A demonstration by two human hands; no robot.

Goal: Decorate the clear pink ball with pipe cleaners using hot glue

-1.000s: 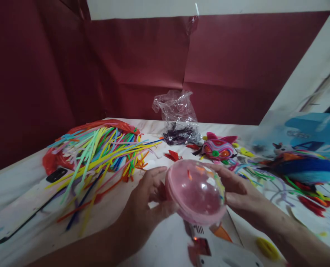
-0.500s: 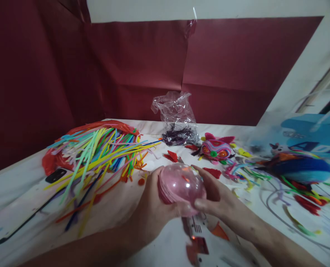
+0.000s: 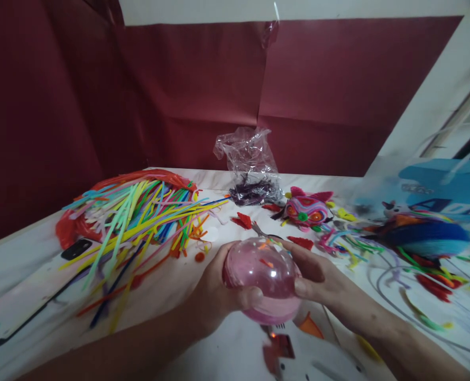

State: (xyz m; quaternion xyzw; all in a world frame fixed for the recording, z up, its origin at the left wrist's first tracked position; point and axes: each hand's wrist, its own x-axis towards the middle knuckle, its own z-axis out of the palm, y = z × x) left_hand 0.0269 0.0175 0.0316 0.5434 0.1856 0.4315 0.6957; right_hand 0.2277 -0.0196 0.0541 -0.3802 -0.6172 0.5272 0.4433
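Note:
Between my two hands is a shiny, see-through pink ball [image 3: 264, 272], with a ribbed pink band around its lower part and small orange bits showing at the top. My left hand [image 3: 222, 288] wraps its left side, thumb across the front. On the right, my right hand [image 3: 316, 275] presses the ball with thumb and fingers; some fingertips are hidden behind it. Just below the ball lies a white device [image 3: 310, 352] with slots and a small glowing orange light, partly covered by the ball.
Colourful pipe cleaners [image 3: 139, 211] spread over a red bag at left, beside a phone [image 3: 28, 296]. Behind stand a clear plastic bag [image 3: 250, 159] and a pink animal-face craft [image 3: 304, 209]. A blue fuzzy piece [image 3: 429, 238], cable [image 3: 393, 304] and red scraps [image 3: 242, 220] lie right and centre.
The ball has turned and tipped in my hands, showing more of its clear pink side and the band lower down. My right thumb has shifted right along it. The view has moved slightly.

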